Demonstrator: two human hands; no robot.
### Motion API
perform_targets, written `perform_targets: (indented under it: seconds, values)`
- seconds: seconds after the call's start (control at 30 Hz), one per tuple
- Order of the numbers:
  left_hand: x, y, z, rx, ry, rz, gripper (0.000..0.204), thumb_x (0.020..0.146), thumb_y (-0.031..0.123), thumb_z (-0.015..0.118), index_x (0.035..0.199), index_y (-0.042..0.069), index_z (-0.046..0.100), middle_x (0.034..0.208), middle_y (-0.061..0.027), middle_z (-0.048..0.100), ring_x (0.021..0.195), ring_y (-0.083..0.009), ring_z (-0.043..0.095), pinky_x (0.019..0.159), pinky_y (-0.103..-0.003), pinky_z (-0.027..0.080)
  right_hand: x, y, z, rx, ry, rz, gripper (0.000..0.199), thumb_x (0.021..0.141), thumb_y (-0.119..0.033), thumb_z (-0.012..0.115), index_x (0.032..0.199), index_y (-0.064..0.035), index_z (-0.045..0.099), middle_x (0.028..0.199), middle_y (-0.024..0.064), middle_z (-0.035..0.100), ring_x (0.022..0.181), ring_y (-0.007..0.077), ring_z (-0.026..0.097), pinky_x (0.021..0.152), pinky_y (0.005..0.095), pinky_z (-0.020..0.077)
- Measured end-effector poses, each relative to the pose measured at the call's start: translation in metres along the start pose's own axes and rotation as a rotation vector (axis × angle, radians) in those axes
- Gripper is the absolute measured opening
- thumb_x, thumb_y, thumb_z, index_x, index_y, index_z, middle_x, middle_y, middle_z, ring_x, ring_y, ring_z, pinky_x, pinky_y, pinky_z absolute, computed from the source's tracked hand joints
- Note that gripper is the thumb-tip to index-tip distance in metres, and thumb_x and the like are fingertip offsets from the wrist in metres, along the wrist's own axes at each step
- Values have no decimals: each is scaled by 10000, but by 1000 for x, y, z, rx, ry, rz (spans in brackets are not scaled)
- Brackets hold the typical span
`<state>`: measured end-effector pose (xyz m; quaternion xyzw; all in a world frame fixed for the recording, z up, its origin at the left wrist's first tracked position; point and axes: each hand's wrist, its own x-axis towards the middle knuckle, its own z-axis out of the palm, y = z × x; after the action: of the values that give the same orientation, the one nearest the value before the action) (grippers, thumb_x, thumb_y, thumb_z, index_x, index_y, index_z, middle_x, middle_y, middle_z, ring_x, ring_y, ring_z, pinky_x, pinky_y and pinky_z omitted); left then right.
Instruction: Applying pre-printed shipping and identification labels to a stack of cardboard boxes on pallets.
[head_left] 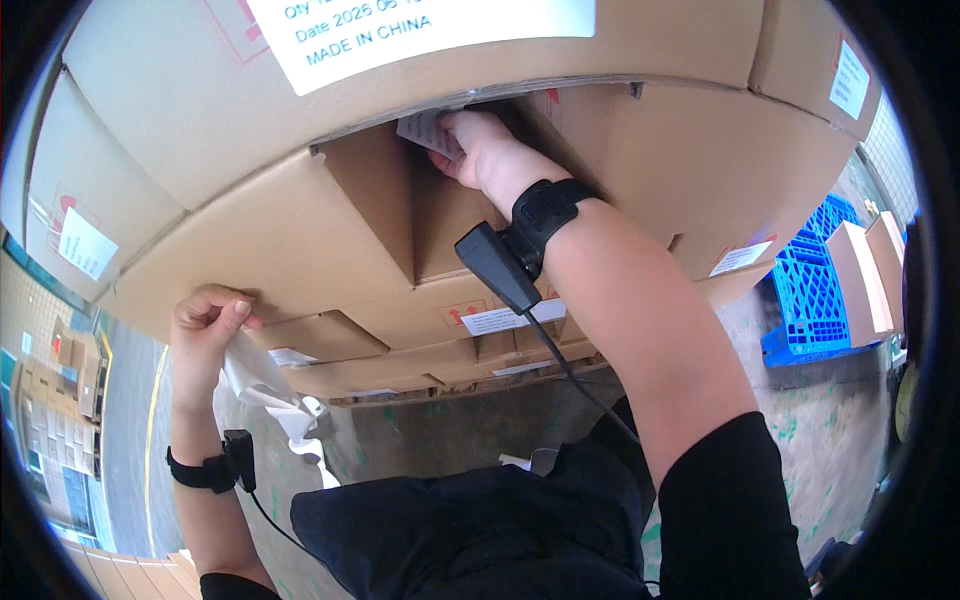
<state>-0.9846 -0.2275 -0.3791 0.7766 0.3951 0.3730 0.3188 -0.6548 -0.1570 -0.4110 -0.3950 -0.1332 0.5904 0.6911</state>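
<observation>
Right hand, nearest the lens, reaches up into a gap between stacked boxes, its fingers closed on a small label pressed against the cardboard just beyond the fingertips. Left hand pinches crumpled white backing paper, which trails below its fingers, thumb and forefinger together at a box corner. Blue pallet stands well right of both hands.

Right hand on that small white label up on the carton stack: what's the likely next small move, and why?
Probably pressing the label flat against the carton. The right hand has its fingers on it, and one edge seems to sit off the cardboard. The left hand holds a strip of white backing paper.
</observation>
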Motion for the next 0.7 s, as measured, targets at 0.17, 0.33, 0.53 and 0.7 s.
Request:
perform_targets:
  seconds: [0.17, 0.33, 0.53, 0.7]
  values:
    - [1, 1, 1, -2, -2, -31, 109, 836, 118, 605, 784, 23, 603, 681, -56, 624, 641, -99, 583, 637, -214, 443, 12, 6, 1, -32, -6, -16, 138, 883, -125, 460, 1006, -91, 513, 941, 80, 581, 854, 205, 575, 708, 355, 496]
    - [-2, 4, 0, 8, 3, -29, 123, 837, 133, 605, 768, 31, 595, 678, -51, 613, 640, -104, 584, 637, -219, 439, 16, 9, 8, -118, -5, -13, 139, 885, -156, 474, 1007, -113, 524, 922, 45, 605, 822, 173, 590, 698, 333, 495]
    - [4, -1, 4, -9, -19, -10, 124, 835, 141, 610, 776, 33, 597, 685, -46, 610, 632, -102, 578, 629, -222, 437, 40, 16, -1, -436, -126, -165, 228, 890, -243, 490, 1080, -121, 523, 936, 43, 610, 827, 155, 599, 745, 354, 498]
    - [2, -3, -2, -50, -6, -14, 81, 824, 88, 615, 792, 14, 612, 673, -60, 630, 623, -94, 584, 591, -210, 450, -11, 2, 9, -1166, -73, -374, 428, 917, -371, 390, 1215, -72, 461, 1130, 117, 560, 996, 230, 550, 906, 406, 410]
